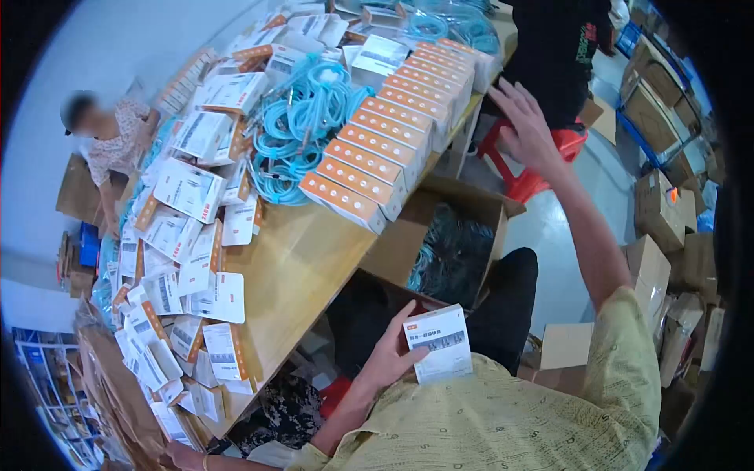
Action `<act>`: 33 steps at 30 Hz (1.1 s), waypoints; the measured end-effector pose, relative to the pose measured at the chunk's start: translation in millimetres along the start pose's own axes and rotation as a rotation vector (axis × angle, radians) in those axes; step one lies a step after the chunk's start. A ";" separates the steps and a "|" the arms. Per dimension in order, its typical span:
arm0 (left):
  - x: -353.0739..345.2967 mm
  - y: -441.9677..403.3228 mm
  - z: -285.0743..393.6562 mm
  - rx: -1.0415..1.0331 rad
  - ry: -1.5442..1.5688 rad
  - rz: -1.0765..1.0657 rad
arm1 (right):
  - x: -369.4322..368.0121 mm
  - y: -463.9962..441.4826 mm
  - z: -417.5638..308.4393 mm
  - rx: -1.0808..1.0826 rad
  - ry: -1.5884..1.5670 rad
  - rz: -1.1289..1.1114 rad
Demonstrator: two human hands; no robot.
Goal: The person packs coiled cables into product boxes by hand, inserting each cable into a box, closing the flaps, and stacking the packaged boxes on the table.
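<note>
In my left hand (389,349) is a small white carton (438,344) with an orange logo and dark printed pictures, held over my lap near my shirt. The thumb lies across its face. My right hand (520,122) is stretched out at the table's far right edge, fingers extended and nothing visible in them. It is beside the far end of a long row of orange-and-white cartons (369,161) standing side by side. Left of that row lies a heap of coiled light-blue cables (302,118) in clear bags.
Loose white cartons (188,188) pile along the left of the wooden table (290,255). Below its edge, an open cardboard box (503,228) holds bagged cables. A red stool (534,180) stands beyond. Another person (118,137) is across the table; another person's hand (184,457) shows bottom left.
</note>
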State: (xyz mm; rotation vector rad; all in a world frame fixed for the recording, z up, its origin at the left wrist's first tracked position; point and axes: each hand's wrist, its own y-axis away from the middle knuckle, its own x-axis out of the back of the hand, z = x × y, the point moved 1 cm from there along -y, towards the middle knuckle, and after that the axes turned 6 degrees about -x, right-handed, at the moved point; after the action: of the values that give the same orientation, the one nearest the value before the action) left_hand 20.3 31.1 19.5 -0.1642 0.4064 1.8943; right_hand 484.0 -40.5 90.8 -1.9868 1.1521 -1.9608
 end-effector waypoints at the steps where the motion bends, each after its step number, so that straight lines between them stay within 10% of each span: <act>1: -1.8 2.0 0.4 0.013 0.050 0.064 | -17.3 -25.8 29.0 -0.012 0.110 0.008; 11: 89.6 -11.3 41.6 -0.445 0.193 0.797 | -53.4 -85.0 52.6 -0.104 0.341 -0.240; 33: 91.0 -31.5 48.1 -0.388 0.003 0.870 | -43.4 -40.4 -28.7 0.096 0.083 0.012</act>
State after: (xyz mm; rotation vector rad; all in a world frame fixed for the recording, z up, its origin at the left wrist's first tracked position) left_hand 21.3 138.3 30.0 -0.2754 0.0949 2.8246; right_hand 480.8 24.9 83.4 -1.8638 1.0620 -2.0695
